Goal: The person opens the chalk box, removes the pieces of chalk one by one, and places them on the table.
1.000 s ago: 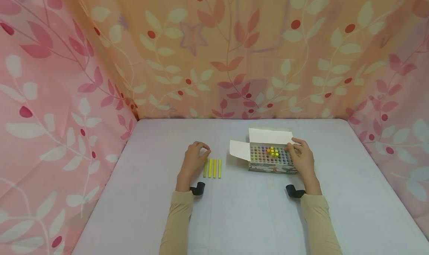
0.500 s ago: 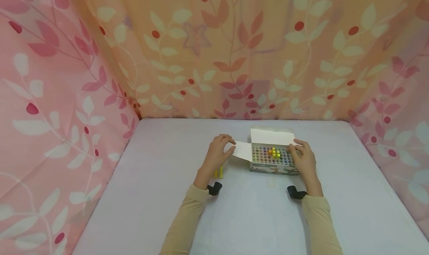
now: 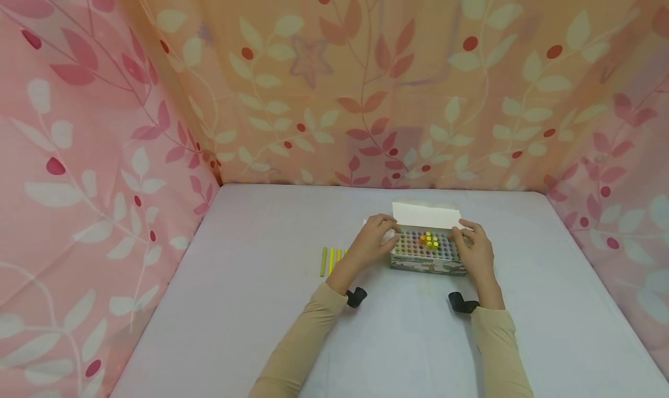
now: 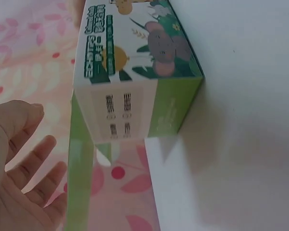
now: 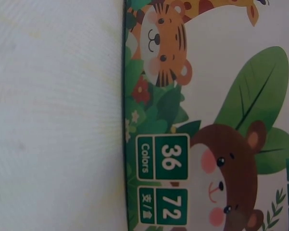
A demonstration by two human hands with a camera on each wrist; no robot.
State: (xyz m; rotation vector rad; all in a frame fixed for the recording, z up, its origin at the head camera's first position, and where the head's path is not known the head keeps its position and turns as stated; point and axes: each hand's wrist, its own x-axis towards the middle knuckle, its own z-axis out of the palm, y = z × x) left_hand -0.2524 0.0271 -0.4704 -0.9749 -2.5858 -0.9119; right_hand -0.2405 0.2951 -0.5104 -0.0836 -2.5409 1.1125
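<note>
An animal-printed box (image 3: 428, 265) lies on the table, its top full of round crayon ends in rows. Several yellow crayons (image 3: 431, 244) and an orange one stand higher than the rest. My left hand (image 3: 372, 238) is at the box's left end, overlapping the side flap. In the left wrist view, the loosely bent fingers (image 4: 31, 163) are beside the green flap (image 4: 80, 168), with nothing between them. With curled fingers, my right hand (image 3: 474, 250) holds the right end near the rim. The right wrist view shows only the printed box (image 5: 231, 106) and tabletop, no hand.
Several yellow and yellow-green crayons (image 3: 331, 261) lie in a row left of the box, partly behind my left hand. The box's white lid (image 3: 425, 215) stands raised at the back. Leaf-patterned curtains (image 3: 340, 84) border the table (image 3: 261, 241). Black wrist mounts (image 3: 358, 297) sit below the hands.
My left hand has moved right, from above the loose crayons, past the side flap, to the box's left end. My right hand has stayed at the right end.
</note>
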